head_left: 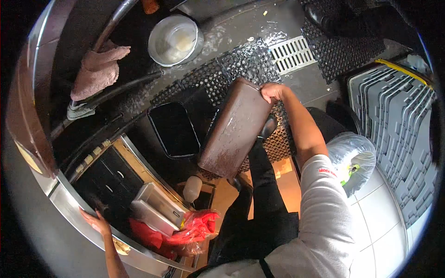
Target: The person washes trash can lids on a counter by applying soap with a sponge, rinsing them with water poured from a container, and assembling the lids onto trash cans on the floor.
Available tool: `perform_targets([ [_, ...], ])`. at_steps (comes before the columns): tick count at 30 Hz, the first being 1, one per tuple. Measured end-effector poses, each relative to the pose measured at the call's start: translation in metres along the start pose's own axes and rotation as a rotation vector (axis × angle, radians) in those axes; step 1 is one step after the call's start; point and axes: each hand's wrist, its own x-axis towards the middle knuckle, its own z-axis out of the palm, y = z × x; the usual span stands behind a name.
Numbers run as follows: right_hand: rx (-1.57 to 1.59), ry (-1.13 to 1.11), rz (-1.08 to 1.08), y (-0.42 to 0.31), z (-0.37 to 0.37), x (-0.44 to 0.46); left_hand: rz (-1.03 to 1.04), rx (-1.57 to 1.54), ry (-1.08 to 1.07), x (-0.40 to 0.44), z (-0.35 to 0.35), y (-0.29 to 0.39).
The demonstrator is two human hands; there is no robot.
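Note:
A brown bin point(238, 127), its long side wet and shiny, stands tilted over the black floor mat in front of me. My right hand point(273, 92) grips its far right corner, fingers curled over the edge. On the left, my left hand point(96, 223) lies against the steel counter edge point(79, 206) with its fingers apart and nothing held. Beside the brown bin is a black rectangular tub point(174, 129), dark inside. The opening of the brown bin is hidden from this angle.
A round metal pot point(175, 41) holds cloudy liquid on the wet floor, near a drain grate point(293, 54). Stacked grey crates point(394, 116) and a clear bag point(352, 160) stand at right. Pink cloth point(98, 72) hangs at left; red plastic point(192, 231) lies below the counter.

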Motion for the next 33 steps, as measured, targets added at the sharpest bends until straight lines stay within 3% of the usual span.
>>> perform_targets([
  [4, -0.198, 0.000, 0.058, -0.027, 0.000, -0.029, 0.004, -0.016, -0.018, -0.002, -0.004, -0.001],
  [7, -0.122, 0.069, -0.071, -0.064, 0.010, -0.079, 0.002, -0.054, -0.016, 0.000, -0.007, 0.004],
  [10, -0.439, 0.133, -0.056, -0.069, 0.012, -0.077, 0.055, -0.068, 0.036, -0.002, -0.001, -0.004],
  [11, -0.312, 0.245, -0.145, -0.096, 0.035, -0.121, 0.043, -0.075, 0.033, -0.002, -0.002, -0.006],
  [12, -0.251, 0.210, -0.329, -0.096, 0.050, -0.123, 0.031, -0.081, 0.029, -0.002, -0.002, -0.003],
  [14, -0.653, 0.389, -0.423, -0.115, 0.093, -0.148, 0.007, -0.082, 0.017, -0.001, -0.009, 0.004],
  [18, -0.965, 0.540, -0.382, -0.137, 0.193, -0.156, 0.024, -0.123, 0.020, 0.002, -0.016, 0.011],
  [19, -1.003, 0.553, -0.369, -0.116, 0.213, -0.122, 0.045, -0.143, 0.029, 0.001, -0.016, 0.008],
  [21, -1.012, 0.616, -0.445, -0.097, 0.243, -0.097, 0.036, -0.152, 0.045, 0.001, -0.015, 0.011],
  [23, -1.030, 0.537, -0.283, -0.077, 0.273, -0.079, -0.043, -0.153, 0.009, 0.004, -0.015, 0.008],
  [24, -1.044, 0.601, -0.420, -0.054, 0.287, -0.069, -0.029, -0.172, 0.011, 0.004, -0.018, 0.007],
  [25, -1.061, 0.395, -0.270, -0.071, 0.296, -0.089, -0.026, -0.192, 0.022, 0.003, -0.022, 0.009],
  [27, -1.142, 0.446, -0.223, -0.084, 0.327, -0.102, -0.042, -0.207, 0.021, 0.003, -0.030, 0.010],
  [29, -1.076, 0.456, -0.295, -0.111, 0.343, -0.136, -0.089, -0.204, 0.024, 0.001, -0.037, 0.013],
  [30, -0.937, 0.506, -0.447, -0.131, 0.344, -0.170, -0.118, -0.207, 0.028, 0.003, -0.041, 0.015],
  [33, -0.666, 0.422, -0.507, -0.166, 0.333, -0.245, -0.166, -0.262, 0.004, 0.001, -0.038, 0.005],
])
